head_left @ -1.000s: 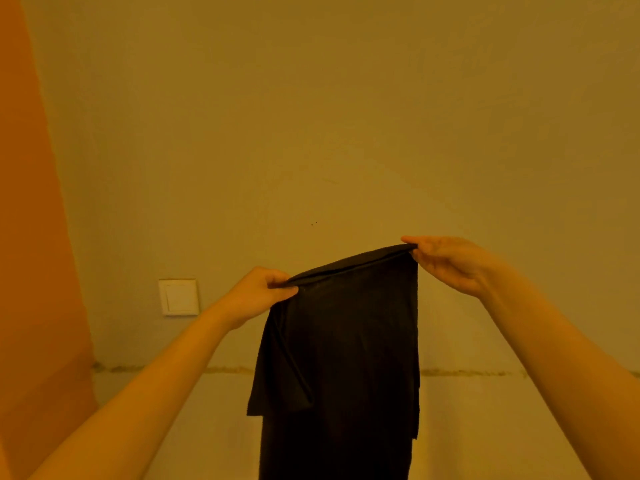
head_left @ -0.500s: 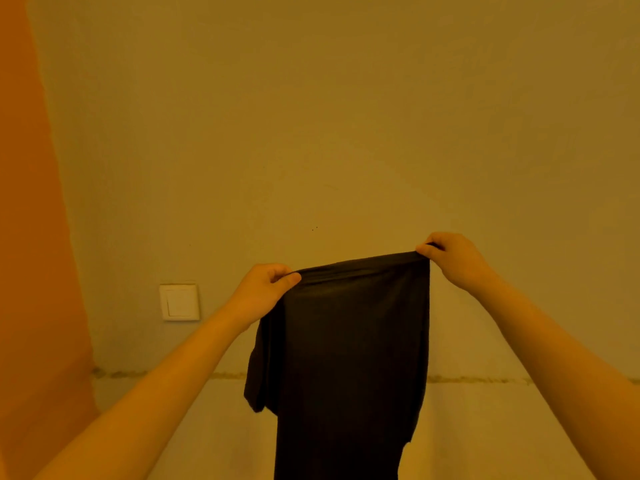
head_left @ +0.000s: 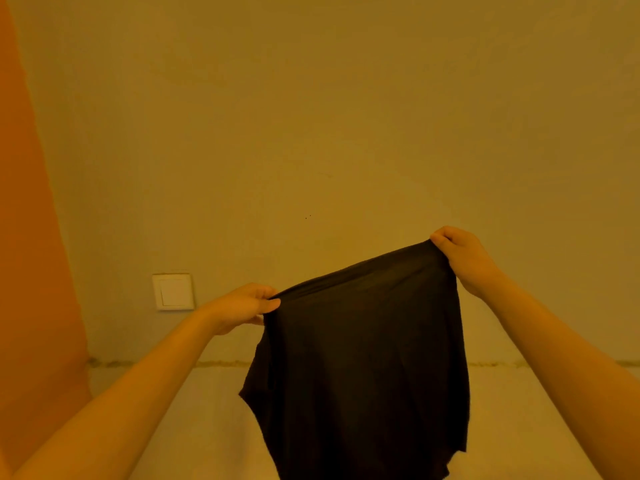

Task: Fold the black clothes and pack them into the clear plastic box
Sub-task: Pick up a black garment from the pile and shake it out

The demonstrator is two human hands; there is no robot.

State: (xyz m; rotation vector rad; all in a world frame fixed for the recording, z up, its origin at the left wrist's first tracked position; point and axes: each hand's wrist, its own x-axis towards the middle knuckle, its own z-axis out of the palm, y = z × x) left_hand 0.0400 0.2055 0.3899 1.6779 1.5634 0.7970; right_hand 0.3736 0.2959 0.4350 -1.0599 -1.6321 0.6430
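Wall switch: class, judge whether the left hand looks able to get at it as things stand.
Probably not right away. The left hand is pinching one top corner of the black garment, with the right hand holding the other. The wall switch lies uncovered just beside it, but the hand must let go first.

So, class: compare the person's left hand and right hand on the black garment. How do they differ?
The left hand sits lower in the view; the right hand is raised higher. The left hand is nearer the wall switch; the right is farther from it. Both grip the top edge of the black garment, which hangs between them.
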